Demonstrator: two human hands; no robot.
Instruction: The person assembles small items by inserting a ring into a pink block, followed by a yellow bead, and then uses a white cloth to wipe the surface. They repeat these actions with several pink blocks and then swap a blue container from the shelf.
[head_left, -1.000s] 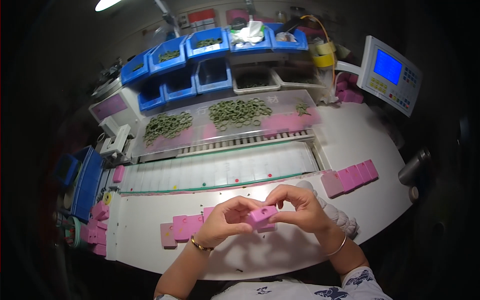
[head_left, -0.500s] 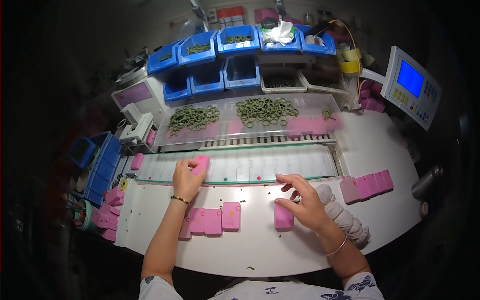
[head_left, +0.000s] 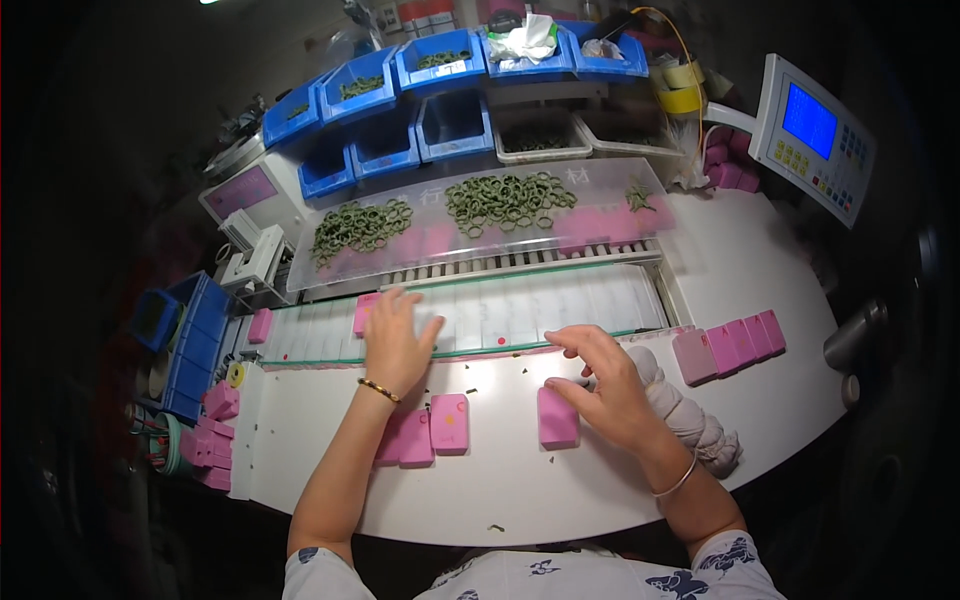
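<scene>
My left hand [head_left: 396, 345] hovers over the white conveyor strip [head_left: 470, 318], its fingers apart and nothing visible between them. Just past its fingertips a pink rectangular block [head_left: 363, 313] rests on the strip, partly hidden by the hand. My right hand [head_left: 607, 385] is open, with fingers curved and spread. Its thumb is at the upper edge of another pink block [head_left: 558, 420] on the white table; whether they touch I cannot tell. Between my arms lie several marked pink blocks [head_left: 450, 424], some partly covered by my left forearm.
A translucent shelf [head_left: 430, 240] bearing piles of green rings [head_left: 510, 203] spans the back, below blue bins [head_left: 362, 88]. Right of my right hand are a crumpled pale cloth [head_left: 690, 425] and a row of pink blocks [head_left: 735, 345]. A control panel [head_left: 812, 140] stands far right.
My left hand has let go of the pink block, which now sits on the strip farther left. Its fingers have spread. My right hand stays by its block; the whole view has shifted slightly.
</scene>
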